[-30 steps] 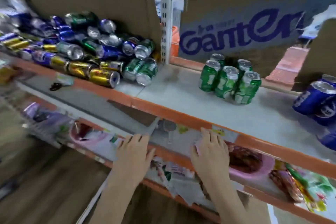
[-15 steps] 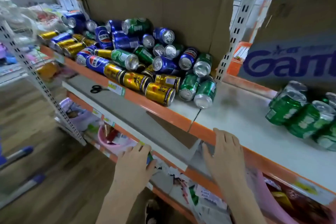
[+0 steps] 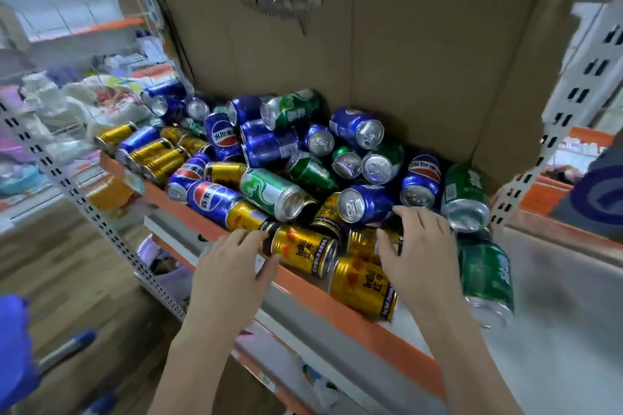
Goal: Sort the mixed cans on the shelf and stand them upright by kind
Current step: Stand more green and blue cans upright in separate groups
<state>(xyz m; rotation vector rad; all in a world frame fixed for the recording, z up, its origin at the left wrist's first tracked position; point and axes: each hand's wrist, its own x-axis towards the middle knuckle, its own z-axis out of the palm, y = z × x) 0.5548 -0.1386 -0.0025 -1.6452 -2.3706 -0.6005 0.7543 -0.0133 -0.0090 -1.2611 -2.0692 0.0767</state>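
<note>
Gold can [image 3: 303, 251] lies just beside left hand's fingers [image 3: 251, 237], ungripped.

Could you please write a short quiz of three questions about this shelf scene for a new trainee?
1. True or false: the cans in the pile are standing upright.
2. Which colour are the cans closest to the shelf's orange front edge, between the two hands? A. gold B. blue C. green
3. Fill in: the brown wall behind the pile is torn ____.

Key
1. False: they lie on their sides, heaped together.
2. A: gold cans lie there, with the left hand and right hand reaching at them, neither yet gripping one.
3. Cardboard.
</note>
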